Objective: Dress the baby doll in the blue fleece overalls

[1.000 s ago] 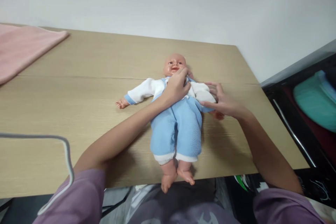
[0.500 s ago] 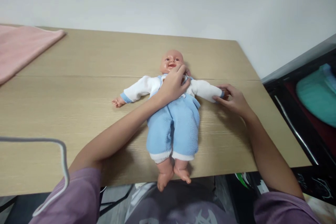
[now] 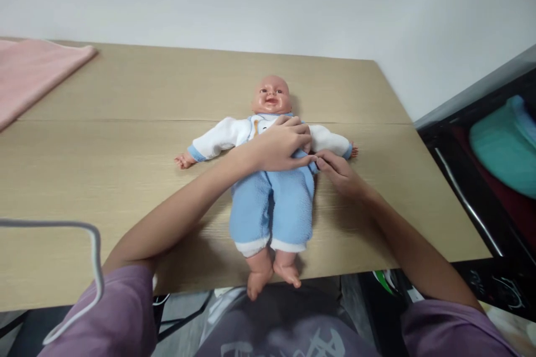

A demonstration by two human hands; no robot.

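Observation:
A bald baby doll lies on its back on the wooden table, feet toward me at the near edge. It wears a white and blue fleece outfit, and its arms are spread out sideways. My left hand lies across the doll's chest, fingers bent and closed on the outfit at the side of the waist. Right beside it, the thumb and fingers of my right hand pinch the cloth at that same side. The fingertips nearly meet, and the cloth between them is mostly hidden.
A pink cloth lies at the table's far left. A white cable crosses the near left. Right of the table, a teal basin rests on a dark shelf or cart. A white wall rises behind the table.
My right hand has let go of the doll's sleeve end and moved left to its waist. My left hand has slid down from the collar toward the same side. The doll's sleeved arm lies free.

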